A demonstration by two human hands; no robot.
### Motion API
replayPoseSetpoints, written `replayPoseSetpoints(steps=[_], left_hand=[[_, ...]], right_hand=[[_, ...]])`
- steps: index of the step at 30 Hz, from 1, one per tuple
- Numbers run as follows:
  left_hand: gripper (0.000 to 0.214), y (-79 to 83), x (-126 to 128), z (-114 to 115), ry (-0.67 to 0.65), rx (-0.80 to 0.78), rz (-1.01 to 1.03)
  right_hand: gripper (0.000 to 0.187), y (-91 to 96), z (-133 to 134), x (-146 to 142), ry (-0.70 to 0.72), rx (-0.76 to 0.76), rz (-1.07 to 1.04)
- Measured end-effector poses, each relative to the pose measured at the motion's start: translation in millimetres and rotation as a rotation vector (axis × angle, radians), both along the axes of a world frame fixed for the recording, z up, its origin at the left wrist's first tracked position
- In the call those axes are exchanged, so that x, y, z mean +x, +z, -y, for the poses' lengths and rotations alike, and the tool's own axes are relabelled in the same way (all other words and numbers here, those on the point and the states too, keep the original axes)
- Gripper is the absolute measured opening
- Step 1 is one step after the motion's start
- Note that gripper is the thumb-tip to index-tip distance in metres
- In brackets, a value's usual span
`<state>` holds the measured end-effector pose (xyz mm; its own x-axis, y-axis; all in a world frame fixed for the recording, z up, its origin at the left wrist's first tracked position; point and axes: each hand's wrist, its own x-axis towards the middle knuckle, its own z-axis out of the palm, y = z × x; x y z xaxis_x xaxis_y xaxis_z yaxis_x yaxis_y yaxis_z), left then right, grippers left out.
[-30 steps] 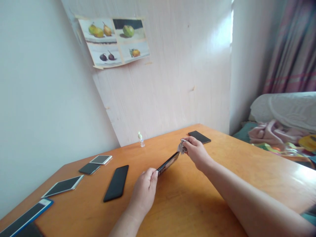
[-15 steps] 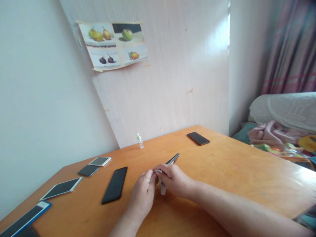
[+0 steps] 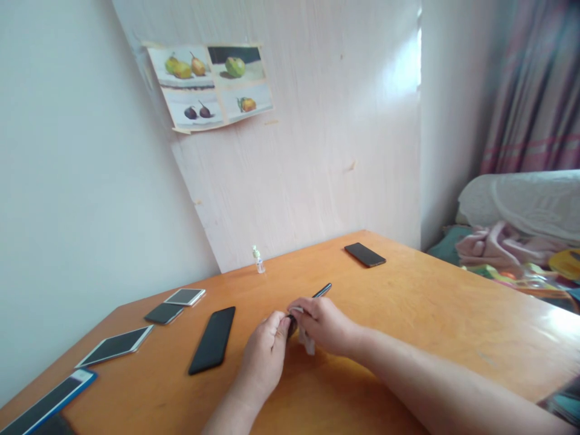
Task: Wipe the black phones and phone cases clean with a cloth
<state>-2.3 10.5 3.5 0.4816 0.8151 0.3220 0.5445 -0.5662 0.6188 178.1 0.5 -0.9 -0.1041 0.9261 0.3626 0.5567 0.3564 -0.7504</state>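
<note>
My left hand point(image 3: 265, 350) grips the near end of a dark phone point(image 3: 321, 292), held tilted just above the orange table point(image 3: 408, 314). My right hand point(image 3: 324, 325) is closed on a small pale cloth point(image 3: 308, 343) and presses it against the phone close to my left fingers. Only the far tip of the phone shows past my right hand. A black phone point(image 3: 212, 338) lies flat just left of my left hand.
Along the table's left side lie a white tablet point(image 3: 115, 345), a blue-edged tablet point(image 3: 45, 403), a dark phone point(image 3: 164, 312) and a white phone point(image 3: 185, 296). A tiny bottle point(image 3: 258, 260) stands near the wall. Another black phone point(image 3: 365, 254) lies far right. Bedding point(image 3: 512, 241) sits at right.
My right hand has slid with the cloth from the phone's far end to its near end, beside my left hand. The phone stays gripped by my left hand.
</note>
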Motion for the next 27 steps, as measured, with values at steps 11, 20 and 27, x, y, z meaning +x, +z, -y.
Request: replayPoseSetpoints(steps=[11,20,27], left_hand=[[0.037,-4.1,1,-1,0.027,-0.028,0.079],[0.038,-1.4,0,-1,0.033,-0.08,0.1],[0.039,-2.3,2,0,0.041,-0.196,0.147]], right_hand=[[0.029,3.5,-25,54,-0.428,-0.076,-0.054],[0.028,0.1,-15,25,-0.224,-0.064,-0.14],[0.023,2.0,-19,40,-0.325,-0.08,-0.185]])
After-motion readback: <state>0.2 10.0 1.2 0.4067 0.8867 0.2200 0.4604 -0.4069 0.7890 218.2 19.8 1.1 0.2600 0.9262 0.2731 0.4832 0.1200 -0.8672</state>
